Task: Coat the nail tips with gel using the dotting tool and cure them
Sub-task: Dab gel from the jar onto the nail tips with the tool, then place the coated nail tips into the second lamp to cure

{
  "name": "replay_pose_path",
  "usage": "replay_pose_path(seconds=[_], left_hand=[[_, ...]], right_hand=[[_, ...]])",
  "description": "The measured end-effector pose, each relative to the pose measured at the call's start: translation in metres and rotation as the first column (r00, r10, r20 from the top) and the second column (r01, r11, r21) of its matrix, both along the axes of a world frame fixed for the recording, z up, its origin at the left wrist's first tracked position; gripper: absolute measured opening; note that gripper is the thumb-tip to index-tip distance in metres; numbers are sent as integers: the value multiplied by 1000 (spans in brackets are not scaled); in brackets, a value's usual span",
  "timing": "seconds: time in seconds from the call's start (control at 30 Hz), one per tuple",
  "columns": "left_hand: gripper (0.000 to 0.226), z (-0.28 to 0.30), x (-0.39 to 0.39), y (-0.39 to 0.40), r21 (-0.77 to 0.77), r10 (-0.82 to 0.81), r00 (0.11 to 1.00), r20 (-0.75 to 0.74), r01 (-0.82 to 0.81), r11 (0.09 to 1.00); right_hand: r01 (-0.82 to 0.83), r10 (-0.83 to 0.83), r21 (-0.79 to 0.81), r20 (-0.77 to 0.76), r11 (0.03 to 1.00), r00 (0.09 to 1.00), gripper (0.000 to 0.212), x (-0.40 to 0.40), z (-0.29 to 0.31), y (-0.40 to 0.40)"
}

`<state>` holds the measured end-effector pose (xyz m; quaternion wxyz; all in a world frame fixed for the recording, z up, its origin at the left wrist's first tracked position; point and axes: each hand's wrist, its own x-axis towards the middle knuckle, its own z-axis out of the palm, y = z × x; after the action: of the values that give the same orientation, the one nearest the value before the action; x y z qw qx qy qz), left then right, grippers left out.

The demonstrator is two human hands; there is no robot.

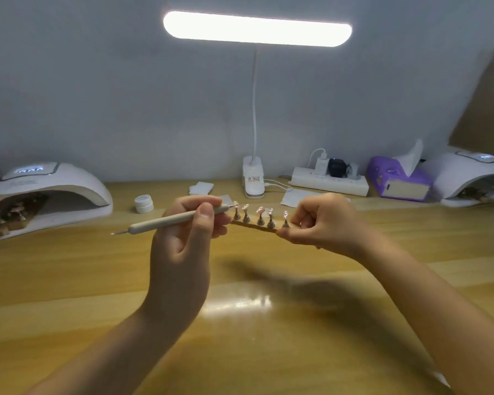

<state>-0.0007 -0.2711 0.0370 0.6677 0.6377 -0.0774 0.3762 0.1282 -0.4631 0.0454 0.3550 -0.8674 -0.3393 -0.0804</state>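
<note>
Head view: left hand (pixel 183 238) pinches the dotting tool (pixel 177 219); right hand (pixel 322 223) grips the strip of nail tips (pixel 258 218), raised above the bench (pixel 69 280) near its far edge.

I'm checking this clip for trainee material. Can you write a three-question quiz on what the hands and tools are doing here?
1. True or false: the left hand holds the dotting tool.
2. What does the right hand grip? A) the gel jar B) the end of the nail tip strip C) a tissue
3. How many nail tips stand on the strip?

Key
1. True.
2. B. The gel jar sits on the table.
3. Five.
</note>
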Motion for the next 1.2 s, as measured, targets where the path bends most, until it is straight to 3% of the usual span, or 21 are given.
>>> replay_pose_path(seconds=[0.1,0.27,0.43,0.57,0.67,0.77,1.0,1.2], left_hand=[[16,1,-2,-18,27,-54,998,24,53,998],[26,-16,14,-75,66,-241,965,-101,248,966],[12,-16,68,-138,0,-350,917,-189,357,934],[17,-26,113,-184,-44,-355,863,-360,364,930],[17,-30,140,-209,-122,-361,820,-445,344,931],[17,-32,157,-226,-250,-393,795,-462,309,918],[19,-44,166,-218,-227,-328,838,-436,250,941],[19,-43,167,-224,-243,-322,850,-417,237,941]], right_hand=[[96,-96,2,40,995,995,31,4,19,-22],[390,-391,51,9,919,920,27,12,13,-101],[634,-628,110,-87,765,773,31,13,-11,-189],[788,-786,-3,-73,616,614,36,20,-26,-238],[849,-848,-30,-87,527,523,41,34,-33,-264],[861,-859,-39,-92,508,503,40,51,-40,-274],[918,-914,2,-87,398,396,43,100,-44,-287],[974,-939,113,-264,197,221,35,129,-48,-305]])
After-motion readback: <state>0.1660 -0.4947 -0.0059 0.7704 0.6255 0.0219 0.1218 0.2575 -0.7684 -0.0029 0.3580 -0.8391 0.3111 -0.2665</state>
